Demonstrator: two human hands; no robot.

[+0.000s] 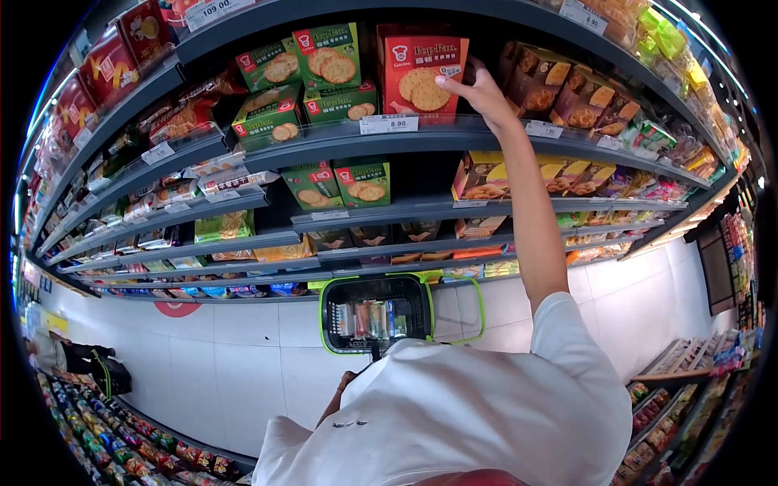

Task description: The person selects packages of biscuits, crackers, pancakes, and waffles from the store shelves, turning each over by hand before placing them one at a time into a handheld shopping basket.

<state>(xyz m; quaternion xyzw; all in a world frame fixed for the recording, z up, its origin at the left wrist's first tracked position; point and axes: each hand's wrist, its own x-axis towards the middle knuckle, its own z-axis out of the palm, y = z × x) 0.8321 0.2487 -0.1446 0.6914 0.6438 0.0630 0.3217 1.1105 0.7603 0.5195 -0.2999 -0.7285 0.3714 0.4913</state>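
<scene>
Far-left aisle: another person in dark trousers stands beside a black container with green trim.
Red cartons: these stand high on the left-hand shelving.
Floor mark: a red round patch shows on the pale tiles, at the foot of the shelves.
Green biscuit boxes: four face outward on the upper shelf, two upright boxes above two lower ones; another pair stands one shelf down.
Left hand: the person's left hand is low, near the basket and partly hidden by the white shirt; whether it is open or closed, one cannot tell.
Shopping basket: black with a green rim, it holds several packets.
Price label: a tag reading 8.90 sits on the shelf edge, below the red box.
Red biscuit box: upright at the upper shelf, the box shows its front.
Right hand: the person's right hand grips that box at its right edge, thumb on the front.
Yellow boxes: a row fills the shelf below.
Brown boxes: these stand to the right of the hand.
</scene>
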